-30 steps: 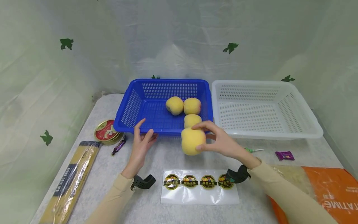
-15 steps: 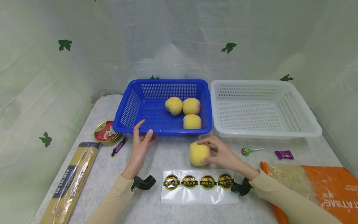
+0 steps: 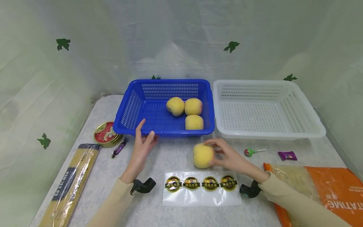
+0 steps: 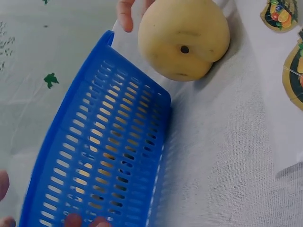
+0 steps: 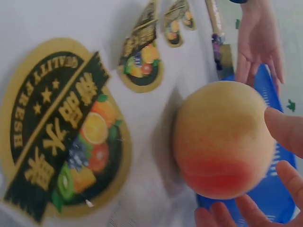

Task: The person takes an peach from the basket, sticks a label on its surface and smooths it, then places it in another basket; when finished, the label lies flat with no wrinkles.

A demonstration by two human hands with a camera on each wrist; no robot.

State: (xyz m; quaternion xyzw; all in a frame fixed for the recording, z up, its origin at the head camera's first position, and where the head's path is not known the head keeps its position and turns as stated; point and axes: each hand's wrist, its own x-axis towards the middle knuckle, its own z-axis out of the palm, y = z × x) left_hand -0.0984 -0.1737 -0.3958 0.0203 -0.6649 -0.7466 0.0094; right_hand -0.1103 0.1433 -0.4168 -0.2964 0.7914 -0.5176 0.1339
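On the table before the blue basket (image 3: 164, 132) stands a yellow peach (image 3: 203, 155), with a red blush showing in the right wrist view. My right hand (image 3: 227, 156) is at its right side, fingertips and thumb spread loosely at its edges; in the left wrist view a gap shows between one fingertip (image 4: 125, 21) and the peach. At the basket's front rim rests my left hand (image 3: 141, 148), index finger over the rim and other fingertips low against the outer wall. Inside the basket, toward its right, lie a heart-shaped peach (image 3: 175, 106) and two more peaches (image 3: 193, 107).
A sheet of round fruit stickers (image 3: 201, 200) lies in front. A white basket (image 3: 269, 135) stands right of the blue one. Around them are a lollipop (image 3: 249, 152), a purple-wrapped candy (image 3: 287, 156), an orange bag (image 3: 331, 183), a round tin (image 3: 106, 132) and a spaghetti pack (image 3: 68, 186).
My right hand has brought the peach from over the basket's front rim down to the table, then loosened its fingers and drawn slightly right. My left hand has stayed at the rim.
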